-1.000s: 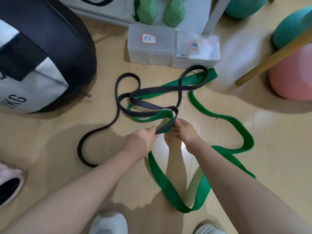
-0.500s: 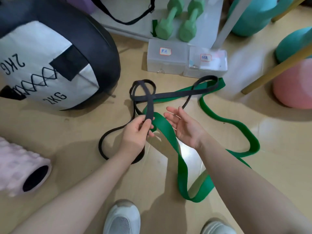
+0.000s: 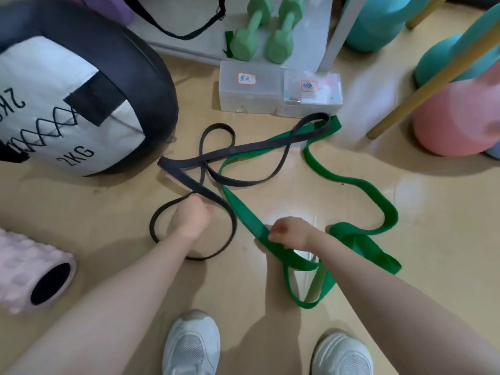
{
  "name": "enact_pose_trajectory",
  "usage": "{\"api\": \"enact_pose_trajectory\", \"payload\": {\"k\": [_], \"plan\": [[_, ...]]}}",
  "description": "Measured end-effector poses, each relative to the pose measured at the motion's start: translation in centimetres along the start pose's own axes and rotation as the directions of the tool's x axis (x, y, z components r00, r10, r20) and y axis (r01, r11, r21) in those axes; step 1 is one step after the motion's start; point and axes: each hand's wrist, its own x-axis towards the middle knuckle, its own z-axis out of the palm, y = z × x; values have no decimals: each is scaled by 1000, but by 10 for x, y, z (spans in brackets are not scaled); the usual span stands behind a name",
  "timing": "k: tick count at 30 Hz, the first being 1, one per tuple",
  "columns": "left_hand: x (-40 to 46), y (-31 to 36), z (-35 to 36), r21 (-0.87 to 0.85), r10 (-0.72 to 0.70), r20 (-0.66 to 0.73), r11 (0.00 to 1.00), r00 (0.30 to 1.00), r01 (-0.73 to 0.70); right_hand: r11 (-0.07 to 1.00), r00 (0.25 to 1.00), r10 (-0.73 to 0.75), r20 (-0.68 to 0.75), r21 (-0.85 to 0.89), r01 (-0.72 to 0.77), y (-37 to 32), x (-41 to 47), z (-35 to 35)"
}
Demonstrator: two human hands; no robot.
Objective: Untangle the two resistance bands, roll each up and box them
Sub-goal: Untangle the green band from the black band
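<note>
A narrow black band [image 3: 244, 182] and a wide green band [image 3: 349, 182] lie looped on the wooden floor, still crossing near the far end by the boxes. My left hand [image 3: 193, 215] grips the black band where its loops meet. My right hand [image 3: 288, 232] pinches the green band near its middle. Two clear plastic boxes stand side by side beyond the bands: the left box [image 3: 250, 89] and the right box [image 3: 311, 96], each with a small label on its lid.
A large black-and-white 2KG ball [image 3: 75, 87] sits at the left, a pink foam roller [image 3: 32, 272] at the near left. Green dumbbells [image 3: 263, 31], teal and pink kettlebells [image 3: 454, 115] and a wooden pole [image 3: 433, 79] crowd the back and right. My shoes [image 3: 192, 345] are below.
My right hand, open half a second ago, has dropped onto the green band and taken hold of it. My left hand has pulled the black band toward the left, spreading the two bands apart.
</note>
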Motion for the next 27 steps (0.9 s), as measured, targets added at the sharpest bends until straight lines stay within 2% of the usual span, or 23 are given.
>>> {"api": "enact_pose_trajectory", "payload": {"k": [2, 4, 6, 8, 11, 13, 15, 16, 19, 23, 27], "plan": [[5, 5, 1, 117, 19, -79, 993, 997, -9, 994, 967, 69, -244, 96, -46, 3, 9, -8], [13, 23, 4, 146, 219, -150, 969, 964, -198, 973, 912, 141, -385, 222, -57, 8, 22, -23], [26, 50, 10, 170, 443, -129, 891, 887, -421, 939, 866, 218, -450, 337, -61, 13, 37, -42], [47, 76, 20, 182, 557, -62, 822, 828, -539, 911, 840, 266, -473, 407, -60, 18, 51, -60], [82, 108, 37, 290, 581, 35, 773, 813, -565, 906, 798, 287, -530, 420, -48, 25, 67, -82], [101, 123, 51, 424, 549, 94, 733, 831, -532, 931, 715, 305, -629, 356, -83, 32, 75, -92], [113, 128, 66, 542, 508, 124, 684, 852, -487, 955, 630, 296, -718, 228, -190, 43, 81, -98], [115, 128, 72, 582, 495, 127, 664, 859, -469, 954, 630, 291, -720, 166, -251, 49, 84, -100], [120, 129, 76, 612, 532, 74, 644, 844, -460, 938, 709, 307, -635, 78, -337, 63, 93, -97], [130, 126, 64, 561, 608, 74, 629, 790, -537, 967, 729, 238, -642, 90, -237, 65, 100, -85], [133, 114, 54, 627, 631, 166, 526, 758, -575, 977, 747, 215, -629, 124, -176, 51, 98, -70]]}}
